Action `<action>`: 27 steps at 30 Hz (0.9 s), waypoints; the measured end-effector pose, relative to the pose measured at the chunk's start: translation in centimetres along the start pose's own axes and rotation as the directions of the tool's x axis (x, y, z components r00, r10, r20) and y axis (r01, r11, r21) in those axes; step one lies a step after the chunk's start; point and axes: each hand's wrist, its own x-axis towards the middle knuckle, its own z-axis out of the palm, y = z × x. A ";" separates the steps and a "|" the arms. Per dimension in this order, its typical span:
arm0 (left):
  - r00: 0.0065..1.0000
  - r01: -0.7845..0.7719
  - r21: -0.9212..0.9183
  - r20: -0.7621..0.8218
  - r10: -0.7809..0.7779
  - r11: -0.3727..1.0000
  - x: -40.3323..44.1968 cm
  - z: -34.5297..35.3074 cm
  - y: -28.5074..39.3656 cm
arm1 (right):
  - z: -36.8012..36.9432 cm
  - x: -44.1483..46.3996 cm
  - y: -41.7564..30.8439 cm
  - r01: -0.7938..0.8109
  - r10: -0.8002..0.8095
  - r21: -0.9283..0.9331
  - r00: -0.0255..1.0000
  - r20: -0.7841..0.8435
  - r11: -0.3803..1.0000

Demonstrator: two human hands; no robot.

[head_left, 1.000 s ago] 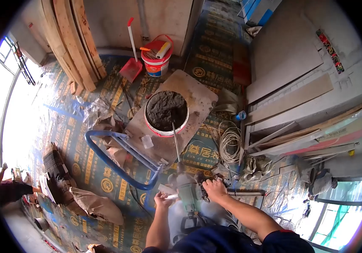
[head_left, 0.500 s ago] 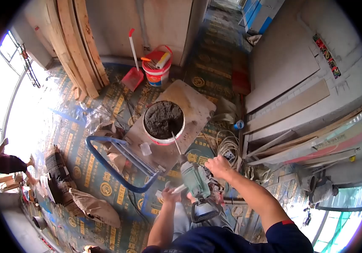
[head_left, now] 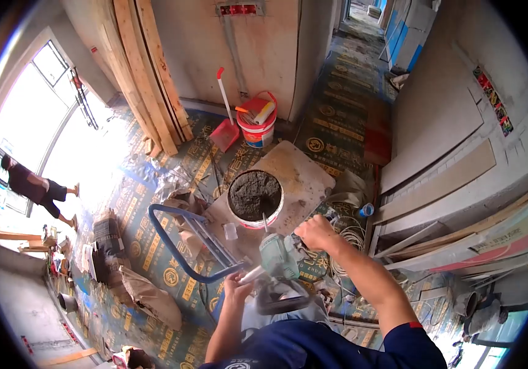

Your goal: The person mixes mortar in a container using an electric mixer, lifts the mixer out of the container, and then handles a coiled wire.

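Observation:
A green hand-held electric mixer (head_left: 280, 256) is held between my two hands, its thin shaft (head_left: 264, 220) reaching down into a bucket of wet grey mortar (head_left: 253, 195). My left hand (head_left: 237, 286) is closed around the pale side handle (head_left: 253, 274). On the other side, my right hand (head_left: 315, 232) grips the mixer's opposite handle, which is mostly hidden by the fingers. The paddle end is buried in the mortar. The bucket stands on a stained board (head_left: 298, 165).
A blue tubular frame (head_left: 175, 246) lies left of the bucket, near a clear cup (head_left: 231, 231). Behind are a red bucket of tools (head_left: 256, 129), a dustpan (head_left: 224, 134) and timber planks (head_left: 147, 74). Coiled cable (head_left: 351, 237) lies right. Another person (head_left: 36, 187) is by the window.
My view has tilted up, so the scene sits lower. The mixer's body has swung and its shaft looks steeper. The other person has come further into view at left.

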 end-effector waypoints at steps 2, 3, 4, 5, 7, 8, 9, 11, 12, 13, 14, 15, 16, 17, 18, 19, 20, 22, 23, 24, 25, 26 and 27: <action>0.998 -0.060 0.055 0.019 0.059 0.997 -2.5 0.4 -0.6 | -3.0 0.5 0.4 0.062 -0.060 -0.058 0.997 0.040 0.996; 0.990 -0.139 0.151 0.006 0.139 0.979 -5.0 2.0 -1.3 | -4.1 0.5 0.6 0.062 -0.061 -0.062 0.998 0.020 0.996; 0.992 -0.122 0.159 0.030 0.119 0.980 -6.6 3.1 -1.0 | -5.0 0.5 0.9 0.078 -0.077 -0.065 0.997 0.025 0.995; 0.993 -0.121 0.104 0.014 0.121 0.987 -8.6 4.9 -1.3 | -6.0 0.7 1.3 0.082 -0.081 -0.049 0.996 0.022 0.995; 0.993 -0.066 -0.006 0.099 0.067 0.998 -10.0 5.5 -0.4 | -8.4 0.7 1.4 0.109 -0.108 -0.038 0.994 0.027 0.993; 0.982 -0.180 0.130 0.089 0.169 0.975 -13.1 7.5 -1.6 | -10.1 0.4 1.3 0.098 -0.098 -0.006 0.995 -0.018 0.995; 0.976 -0.209 0.136 0.092 0.198 0.968 -14.8 8.5 -1.7 | -11.3 0.2 1.2 0.091 -0.090 0.029 0.994 -0.056 0.995; 0.969 -0.223 0.039 0.115 0.218 0.974 -15.9 10.7 -1.0 | -13.0 0.4 1.4 0.098 -0.089 0.086 0.990 -0.108 0.991; 0.962 -0.240 0.100 0.158 0.223 0.966 -15.4 11.2 0.2 | -13.2 0.7 1.5 0.101 -0.076 0.147 0.983 -0.166 0.984; 0.952 -0.194 0.044 0.249 0.177 0.980 -15.8 12.9 0.6 | -13.2 1.5 1.9 0.088 -0.060 0.159 0.983 -0.171 0.983; 0.930 -0.142 -0.005 0.341 0.135 0.990 -16.3 15.0 1.3 | -13.2 2.5 2.5 0.092 -0.067 0.161 0.985 -0.157 0.983; 0.913 -0.299 0.112 0.321 0.251 0.948 -16.9 17.8 1.3 | -13.4 3.7 3.1 0.041 -0.010 0.177 0.984 -0.175 0.983; 0.881 -0.436 0.230 0.305 0.361 0.870 -17.0 20.5 1.4 | -13.8 4.9 3.6 -0.008 0.045 0.195 0.982 -0.185 0.981; 0.888 -0.392 0.204 0.338 0.311 0.897 -15.4 22.2 2.4 | -15.0 6.1 3.9 -0.047 0.080 0.219 0.987 -0.142 0.975; 0.887 -0.350 0.176 0.379 0.264 0.920 -13.6 23.8 3.5 | -15.7 7.7 4.8 -0.093 0.112 0.204 0.990 -0.083 0.975; 0.909 -0.288 0.137 0.350 0.226 0.948 -12.8 26.4 3.9 | -15.2 9.4 6.2 -0.131 0.156 0.231 0.983 -0.093 0.964; 0.927 -0.226 0.094 0.327 0.184 0.970 -12.0 28.8 3.8 | -14.8 11.1 7.9 -0.167 0.200 0.255 0.974 -0.106 0.952; 0.912 -0.243 0.108 0.365 0.189 0.964 -12.2 32.8 3.2 | -15.9 13.7 10.5 -0.173 0.193 0.278 0.980 -0.048 0.945; 0.896 -0.268 0.130 0.398 0.197 0.955 -12.4 34.1 2.9 | -7.6 15.1 16.3 0.097 0.198 0.759 0.937 -0.288 0.643; 0.899 -0.262 0.131 0.393 0.193 0.956 -12.3 35.5 2.8 | -9.8 15.9 16.7 -0.090 0.156 0.631 0.986 -0.050 0.770; 0.900 -0.282 0.158 0.386 0.204 0.946 -12.3 36.7 2.8 | -10.9 15.3 16.3 -0.078 0.196 0.586 0.971 -0.141 0.807; 0.898 -0.306 0.182 0.383 0.219 0.935 -12.1 37.7 2.9 | -11.8 15.1 15.9 -0.066 0.224 0.535 0.945 -0.236 0.842; 0.904 -0.307 0.203 0.368 0.218 0.930 -11.6 39.1 3.1 | -12.8 15.6 15.7 -0.073 0.232 0.537 0.944 -0.235 0.840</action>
